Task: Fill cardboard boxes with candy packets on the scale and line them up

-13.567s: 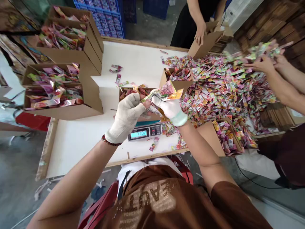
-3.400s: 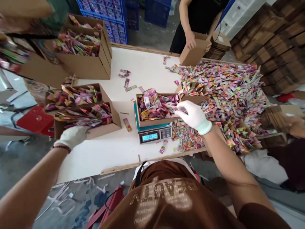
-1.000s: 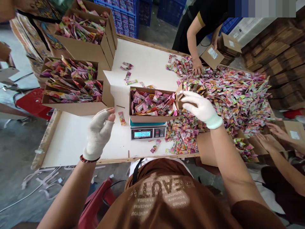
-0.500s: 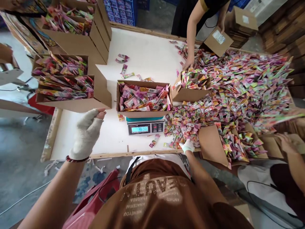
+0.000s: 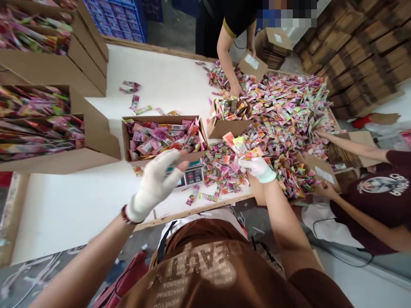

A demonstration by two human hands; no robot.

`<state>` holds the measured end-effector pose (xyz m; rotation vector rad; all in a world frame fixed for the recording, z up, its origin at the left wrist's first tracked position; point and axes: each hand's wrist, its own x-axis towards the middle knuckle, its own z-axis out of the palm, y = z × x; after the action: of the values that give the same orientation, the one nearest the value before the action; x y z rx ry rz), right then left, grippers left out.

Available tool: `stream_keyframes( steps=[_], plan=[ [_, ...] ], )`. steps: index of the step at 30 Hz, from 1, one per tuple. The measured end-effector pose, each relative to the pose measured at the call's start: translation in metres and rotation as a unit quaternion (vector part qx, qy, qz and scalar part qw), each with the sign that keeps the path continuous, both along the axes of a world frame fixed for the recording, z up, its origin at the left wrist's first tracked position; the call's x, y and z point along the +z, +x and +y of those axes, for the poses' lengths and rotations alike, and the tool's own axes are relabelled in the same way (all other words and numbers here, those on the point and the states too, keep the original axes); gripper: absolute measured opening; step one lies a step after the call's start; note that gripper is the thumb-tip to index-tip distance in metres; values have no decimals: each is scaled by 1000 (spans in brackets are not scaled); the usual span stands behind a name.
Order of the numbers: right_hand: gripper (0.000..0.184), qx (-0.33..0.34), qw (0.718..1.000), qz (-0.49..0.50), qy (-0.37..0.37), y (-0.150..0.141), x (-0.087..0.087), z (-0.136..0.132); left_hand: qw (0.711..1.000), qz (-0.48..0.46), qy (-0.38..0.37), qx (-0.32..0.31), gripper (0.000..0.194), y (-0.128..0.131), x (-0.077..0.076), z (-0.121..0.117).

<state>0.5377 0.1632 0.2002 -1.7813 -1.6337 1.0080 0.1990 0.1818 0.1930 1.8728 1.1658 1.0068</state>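
My left hand point(image 5: 159, 182), in a white fingerless glove, hovers in front of the box on the scale. Its thumb and fingers are apart and hold nothing. Several colourful small packets point(image 5: 240, 147) are gripped in my gloved right hand point(image 5: 257, 168), above the loose packets near the table's front edge. A cardboard box point(image 5: 160, 158) full of such packets rests on the digital scale point(image 5: 193, 176). My left hand partly covers the scale and hides most of its display.
Filled boxes point(image 5: 93, 128) stand at left. A big heap of packets point(image 5: 289, 102) covers the table's right side. Across the table, a co-worker's hand point(image 5: 236, 89) reaches to another filled box point(image 5: 229, 128). A second co-worker point(image 5: 382, 192) works at right beside an open box point(image 5: 324, 173).
My left hand has moved right, towards the scale, and its fingers have spread. My right hand has risen from the table edge with packets in it. The view has swung right.
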Motion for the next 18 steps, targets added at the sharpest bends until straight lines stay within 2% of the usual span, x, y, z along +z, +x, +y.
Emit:
stream_keyframes(
  steps=[3,5,8,11,13,15,18],
  plan=[
    [53,45,995,84,-43,-25,5,30,994,-62,19,-87,71,36,10,18],
    [45,88,982,154,-59,-52,14,49,983,-160,-10,-91,82,48,14,34],
    [38,148,967,197,-70,-94,28,72,953,-287,-95,-19,57,45,20,59],
    [34,118,965,222,-80,-118,26,83,934,-325,-140,59,30,26,26,78],
    [35,73,958,266,-75,-120,16,83,933,-314,-152,91,23,11,28,86],
    [37,63,948,298,-88,-109,4,76,948,-257,-153,105,21,-4,28,89],
    [37,71,943,306,-109,-80,-11,54,987,-62,-82,124,26,-30,30,83]
  ],
)
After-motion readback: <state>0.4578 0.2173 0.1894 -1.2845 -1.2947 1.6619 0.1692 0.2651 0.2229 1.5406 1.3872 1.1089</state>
